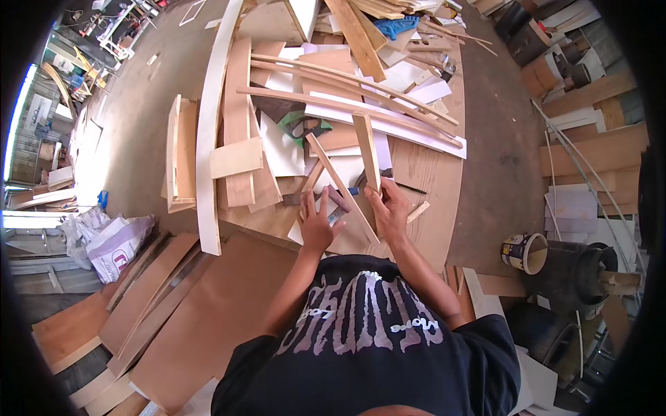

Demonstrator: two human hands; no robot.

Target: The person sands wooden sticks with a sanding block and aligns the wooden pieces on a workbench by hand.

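Wooden piece (pixel 368 152): held right of diagonal strip (pixel 345 188), long axis pointed forward.
Right hand (pixel 390 208): closed around its near end.
Left hand (pixel 318 220): left of strip, fingers part-spread by tube (pixel 339 200); grip cannot be told.

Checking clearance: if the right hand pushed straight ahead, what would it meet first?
Led by the wooden piece it holds, the right hand would probably first meet the long thin strip lying crosswise ahead; height is unclear.
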